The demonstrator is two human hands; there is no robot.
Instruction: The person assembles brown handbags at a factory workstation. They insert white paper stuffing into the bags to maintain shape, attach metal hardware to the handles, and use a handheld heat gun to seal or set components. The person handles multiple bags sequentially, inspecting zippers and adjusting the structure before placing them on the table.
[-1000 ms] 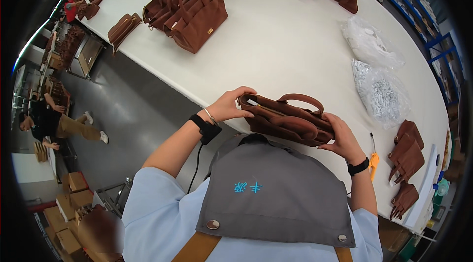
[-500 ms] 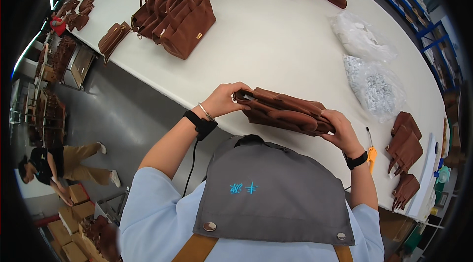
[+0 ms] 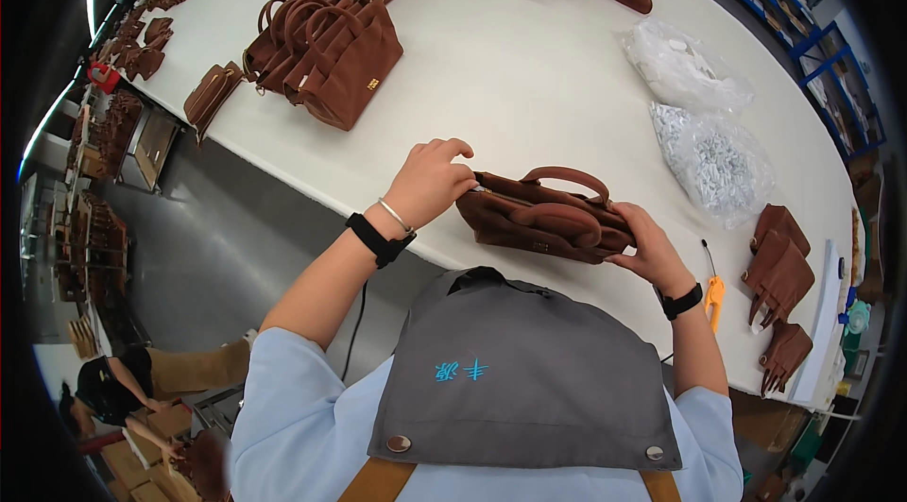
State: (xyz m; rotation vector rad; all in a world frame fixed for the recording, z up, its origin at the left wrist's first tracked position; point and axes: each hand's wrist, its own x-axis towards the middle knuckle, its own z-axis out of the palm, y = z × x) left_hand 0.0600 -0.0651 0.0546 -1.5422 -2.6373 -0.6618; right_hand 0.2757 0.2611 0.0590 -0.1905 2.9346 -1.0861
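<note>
A brown leather handbag [image 3: 529, 230] stands near the table's front edge, its top toward me. It has two rolled handles, the far one raised and the near one folded down against the front. My right hand [image 3: 654, 245] grips the bag's right end, thumb in front and fingers behind. At the left end, my left hand [image 3: 430, 183] has its thumb and fingers closed at the top corner, beside a light-coloured bit at the opening. The left index finger arches above that corner. Part of the left grip is hidden behind the hand's back.
Several finished-looking brown handbags [image 3: 345, 63] stand on the white table [image 3: 510, 77] at far left, others along its far edge. Clear plastic bags [image 3: 718, 167], one with small pale pieces, lie right. Nearby are an orange-handled tool [image 3: 715, 302] and brown leather pieces [image 3: 780, 275]. A person [image 3: 123, 384] bends over cartons at left.
The handbag has tipped more upright and its far handle now stands raised. My left hand has shifted up along the left corner. The person at left has bent down toward the cartons.
</note>
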